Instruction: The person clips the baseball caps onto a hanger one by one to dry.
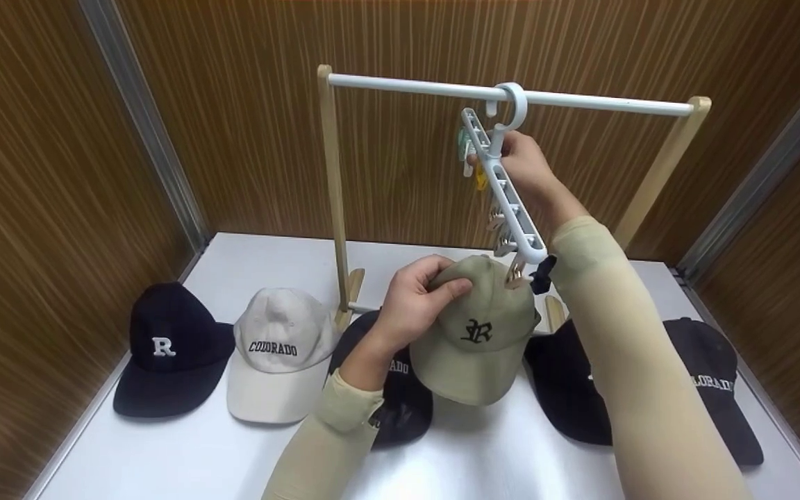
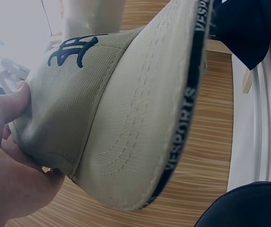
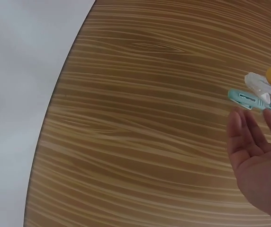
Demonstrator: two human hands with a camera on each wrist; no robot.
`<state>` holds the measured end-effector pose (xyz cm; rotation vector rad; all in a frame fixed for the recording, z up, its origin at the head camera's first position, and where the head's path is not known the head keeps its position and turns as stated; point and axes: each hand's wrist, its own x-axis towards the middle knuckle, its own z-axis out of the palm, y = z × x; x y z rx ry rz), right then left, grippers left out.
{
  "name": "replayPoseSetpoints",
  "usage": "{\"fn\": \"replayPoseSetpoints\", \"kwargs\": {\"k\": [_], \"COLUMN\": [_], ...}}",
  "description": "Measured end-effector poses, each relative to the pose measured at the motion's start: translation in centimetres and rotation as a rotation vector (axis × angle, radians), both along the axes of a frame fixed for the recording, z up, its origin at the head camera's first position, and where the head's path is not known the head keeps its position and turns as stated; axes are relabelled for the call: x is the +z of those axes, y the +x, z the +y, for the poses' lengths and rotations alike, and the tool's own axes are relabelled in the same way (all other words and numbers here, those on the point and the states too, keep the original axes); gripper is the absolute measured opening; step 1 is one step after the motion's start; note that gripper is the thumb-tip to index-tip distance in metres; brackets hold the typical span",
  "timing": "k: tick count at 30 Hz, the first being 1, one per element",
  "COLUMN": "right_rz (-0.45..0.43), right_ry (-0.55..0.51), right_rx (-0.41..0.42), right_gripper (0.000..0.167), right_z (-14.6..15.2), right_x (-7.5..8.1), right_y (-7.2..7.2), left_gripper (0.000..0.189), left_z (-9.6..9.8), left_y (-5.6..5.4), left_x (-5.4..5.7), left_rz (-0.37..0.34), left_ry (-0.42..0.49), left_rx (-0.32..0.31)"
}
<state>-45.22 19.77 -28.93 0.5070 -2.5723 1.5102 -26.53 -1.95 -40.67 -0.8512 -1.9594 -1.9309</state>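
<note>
The head camera looks forward and down from the near side, far enough back to take in the worktop (image 1: 178, 458), the rail (image 1: 407, 86) and the wood-grain wall (image 1: 247, 118) beyond. The left wrist camera sits close beside the left fingers (image 2: 13, 102), the olive cap (image 2: 112, 113) filling much of its view. The right wrist camera faces mainly wood-grain wall, with the right fingers (image 3: 235, 126) and coloured pegs (image 3: 243, 98) at its right edge. Head and left wrist share the olive cap; head and right wrist, the coloured pegs.
</note>
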Motion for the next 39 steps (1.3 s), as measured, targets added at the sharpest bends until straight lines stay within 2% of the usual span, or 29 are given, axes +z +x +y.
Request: {"fn": "replayPoseSetpoints", "kwargs": {"k": [3,10,16,21,24,29,33,39], "right_rz": [-0.005,-0.044,-0.045,0.003,0.077,0.145,0.161,0.158], "right_ry": [-0.033,-0.057,-0.079,-0.06,-0.028,-0.02,-0.054,-0.18], "right_rx": [-0.031,-0.126,-0.133,-0.119,-0.142,-0.154,-0.138,-0.123], "right_gripper": [0.043,0.035,0.029,0.031,0.027,0.023,0.025,0.016], "right_z": [-0.3,-0.8,-0.3,0.5,0.8,1.2,1.5,1.8], "right_x": [0.0,0.1,-0.4,-1.1,-1.5,-2.2,-2.8,-3.3], "right_y": [0.1,0.2,0.3,0.7,0.5,0.6,1.2,2.1], "left_gripper": [0.016,0.015,0.015,0.014,0.013,0.012,0.013,0.015], "left_z": [0.0,0.2,0.2,0.2,0.1,0.0,-0.2,-0.5], "left_y": [0.0,0.0,-0.2,-0.4,-0.6,-0.7,-0.8,-0.9], "left_x": [0.0,0.0,-0.2,-0.4,-0.7,-0.9,-1.0,-1.2], "left_rz": [-0.003,-0.001,-0.014,-0.031,-0.017,-0.021,-0.014,-0.013], "left_ry": [0.002,0.008,0.0,0.024,0.041,0.025,0.025,-0.011], "left_rx": [0.0,-0.002,-0.011,-0.037,-0.051,-0.028,-0.022,0.003]}}
